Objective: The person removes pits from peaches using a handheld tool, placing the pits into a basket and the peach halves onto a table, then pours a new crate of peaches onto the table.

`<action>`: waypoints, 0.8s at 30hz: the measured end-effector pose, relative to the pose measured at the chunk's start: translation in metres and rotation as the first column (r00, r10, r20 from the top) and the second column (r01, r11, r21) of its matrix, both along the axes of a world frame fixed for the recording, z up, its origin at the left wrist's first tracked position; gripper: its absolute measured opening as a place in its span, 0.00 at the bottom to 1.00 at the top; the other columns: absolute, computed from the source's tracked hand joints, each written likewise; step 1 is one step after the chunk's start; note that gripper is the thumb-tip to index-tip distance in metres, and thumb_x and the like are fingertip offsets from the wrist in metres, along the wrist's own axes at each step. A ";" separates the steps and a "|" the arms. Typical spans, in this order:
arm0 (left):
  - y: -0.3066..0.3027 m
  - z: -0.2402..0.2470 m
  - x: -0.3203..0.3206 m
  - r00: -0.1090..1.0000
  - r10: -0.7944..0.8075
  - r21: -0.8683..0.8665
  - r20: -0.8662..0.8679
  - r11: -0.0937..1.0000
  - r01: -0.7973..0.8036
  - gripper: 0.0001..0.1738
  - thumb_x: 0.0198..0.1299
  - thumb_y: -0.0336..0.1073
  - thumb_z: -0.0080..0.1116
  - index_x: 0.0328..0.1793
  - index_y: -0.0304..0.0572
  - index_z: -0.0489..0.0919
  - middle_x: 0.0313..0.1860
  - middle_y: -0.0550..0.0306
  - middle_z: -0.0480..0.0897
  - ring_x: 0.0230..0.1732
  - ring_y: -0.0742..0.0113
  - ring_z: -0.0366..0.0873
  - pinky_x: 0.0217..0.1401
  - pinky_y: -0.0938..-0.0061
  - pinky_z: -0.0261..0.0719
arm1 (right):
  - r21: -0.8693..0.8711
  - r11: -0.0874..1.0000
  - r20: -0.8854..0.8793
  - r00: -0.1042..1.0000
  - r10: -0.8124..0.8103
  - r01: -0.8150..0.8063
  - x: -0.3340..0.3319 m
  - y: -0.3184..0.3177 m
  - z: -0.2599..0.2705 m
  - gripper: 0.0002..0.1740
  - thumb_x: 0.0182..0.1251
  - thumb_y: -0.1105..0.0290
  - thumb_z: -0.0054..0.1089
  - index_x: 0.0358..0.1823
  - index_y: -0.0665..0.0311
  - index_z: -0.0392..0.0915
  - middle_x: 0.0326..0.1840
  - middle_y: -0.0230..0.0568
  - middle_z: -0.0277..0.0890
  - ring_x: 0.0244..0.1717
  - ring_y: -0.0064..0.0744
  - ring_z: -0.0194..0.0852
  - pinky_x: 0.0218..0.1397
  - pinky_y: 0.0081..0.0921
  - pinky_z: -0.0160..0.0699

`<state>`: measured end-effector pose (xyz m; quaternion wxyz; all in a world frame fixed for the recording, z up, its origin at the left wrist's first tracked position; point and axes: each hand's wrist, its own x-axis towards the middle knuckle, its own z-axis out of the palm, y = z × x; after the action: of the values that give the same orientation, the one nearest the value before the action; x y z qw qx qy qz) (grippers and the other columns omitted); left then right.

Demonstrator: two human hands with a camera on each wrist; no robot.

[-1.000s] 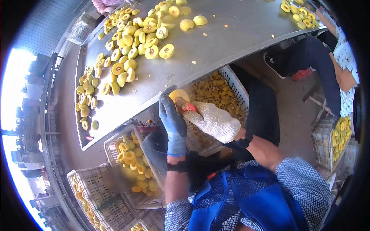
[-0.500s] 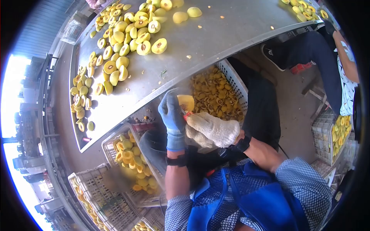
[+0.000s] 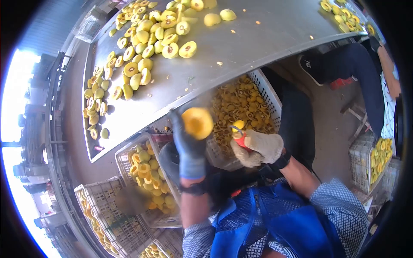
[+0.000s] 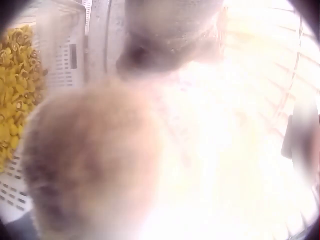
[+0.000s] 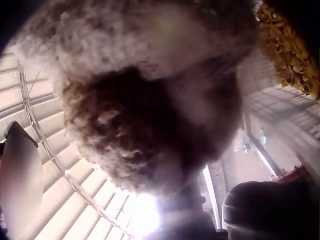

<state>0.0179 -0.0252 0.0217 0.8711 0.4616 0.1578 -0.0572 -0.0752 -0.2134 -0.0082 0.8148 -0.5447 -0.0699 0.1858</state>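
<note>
In the head view, my left hand, in a grey-blue glove, holds a hollowed yellow fruit half, its cut face showing, beside the table edge. To its right, my right hand, in a white knit glove, grips a red-handled tool with a thin curved metal end. A small yellow piece shows at that end. The right wrist view has the knit glove with fingers curled, the tool hidden. Glare and blur cover most of the left wrist view.
Fruit halves lie piled on the metal table. Below the hands stands a crate of dark yellow pieces. More crates of fruit are at lower left and one at right, near a seated person.
My hands have moved apart: the right with its tool to the right, the left slightly left with the fruit half. The fruit's hollow now faces the head camera.
</note>
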 end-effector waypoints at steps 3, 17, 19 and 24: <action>0.107 0.037 -0.003 0.929 -0.288 0.616 0.234 0.783 0.088 0.31 0.73 0.58 0.46 0.53 0.33 0.79 0.42 0.52 0.84 0.44 0.63 0.82 0.51 0.71 0.80 | 0.112 0.993 -0.449 0.893 0.024 0.029 0.007 -0.011 -0.028 0.26 0.74 0.42 0.49 0.31 0.59 0.72 0.14 0.23 0.59 0.10 0.18 0.51 0.14 0.20 0.53; 0.197 0.003 0.243 0.951 -0.295 0.949 -0.090 -0.316 -0.008 0.29 0.55 0.46 0.66 0.59 0.42 0.72 0.34 0.44 0.84 0.27 0.58 0.83 0.33 0.67 0.82 | -0.279 0.956 -0.499 0.837 -0.227 0.093 0.025 -0.002 -0.042 0.26 0.72 0.42 0.53 0.31 0.57 0.72 0.15 0.24 0.63 0.11 0.15 0.55 0.13 0.17 0.53; 0.196 0.008 0.240 0.966 -0.257 0.994 -0.040 -0.111 0.012 0.31 0.52 0.44 0.70 0.60 0.43 0.71 0.33 0.43 0.84 0.24 0.57 0.84 0.29 0.66 0.83 | -0.249 0.966 -0.475 0.860 -0.184 0.069 0.022 -0.007 -0.042 0.24 0.73 0.43 0.53 0.32 0.57 0.72 0.17 0.25 0.64 0.12 0.14 0.55 0.13 0.17 0.53; 0.165 0.034 0.147 0.909 -0.310 0.701 0.278 0.712 0.028 0.25 0.63 0.37 0.59 0.65 0.37 0.68 0.47 0.46 0.81 0.31 0.61 0.82 0.27 0.75 0.80 | -0.207 0.975 -0.270 0.954 -0.134 0.079 0.040 0.016 -0.013 0.20 0.73 0.49 0.55 0.39 0.61 0.73 0.23 0.29 0.69 0.21 0.20 0.62 0.25 0.21 0.63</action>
<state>0.1648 0.1403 0.0554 0.6437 0.7638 -0.0462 0.0134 -0.0348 -0.1975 -0.0213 0.7684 -0.5923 0.0949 0.2231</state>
